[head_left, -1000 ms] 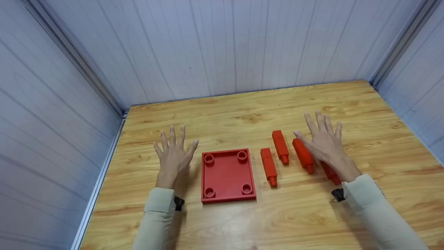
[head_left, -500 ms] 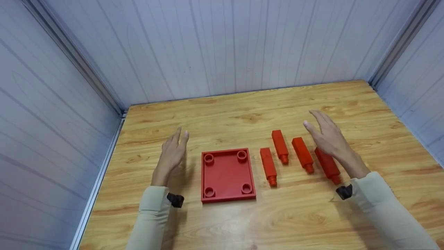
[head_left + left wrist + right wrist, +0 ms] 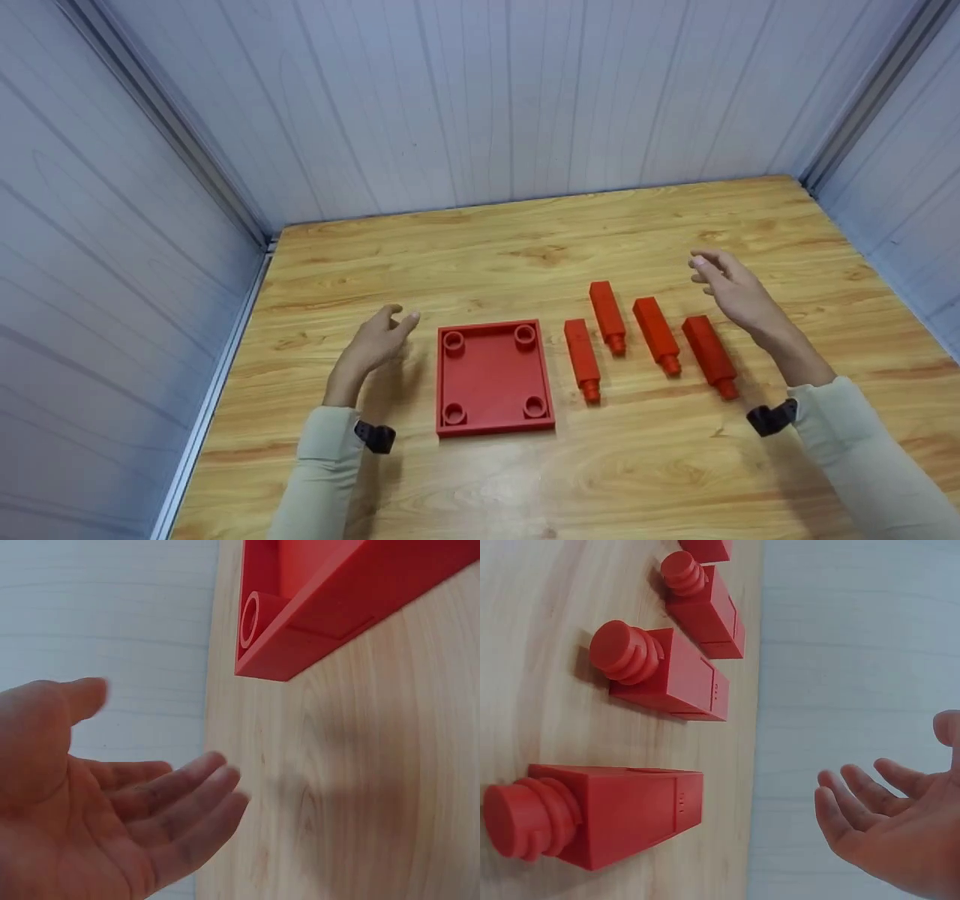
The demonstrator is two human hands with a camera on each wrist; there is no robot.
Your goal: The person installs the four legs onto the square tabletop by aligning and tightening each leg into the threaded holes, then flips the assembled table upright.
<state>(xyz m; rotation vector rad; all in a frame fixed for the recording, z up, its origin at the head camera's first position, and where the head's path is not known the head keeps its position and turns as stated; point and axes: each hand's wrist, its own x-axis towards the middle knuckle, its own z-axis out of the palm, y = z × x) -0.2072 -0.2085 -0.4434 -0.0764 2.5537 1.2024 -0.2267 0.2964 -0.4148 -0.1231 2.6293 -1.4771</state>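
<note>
A red square panel (image 3: 495,375) with raised edges and a round socket in each corner lies on the wooden table. To its right are several red square legs (image 3: 581,360), each with a threaded round end pointing toward me. My left hand (image 3: 373,343) hovers beside the panel's left edge, holding nothing, fingers loosely bent; the left wrist view shows its palm and a corner socket (image 3: 259,619). Above and right of the rightmost leg (image 3: 709,356) is my right hand (image 3: 739,296), also holding nothing. Screw threads show clearly on the closest leg (image 3: 630,814) in the right wrist view.
White panelled walls (image 3: 480,97) rise behind the table (image 3: 525,247) and on both sides. A metal strip (image 3: 214,397) runs along the table's left edge. Each wrist carries a small black camera (image 3: 375,436).
Both hands have gone from flat, spread fingers to loosely bent ones and turned sideways. The right hand has shifted right, off the legs it partly covered. Panel and legs have stayed put.
</note>
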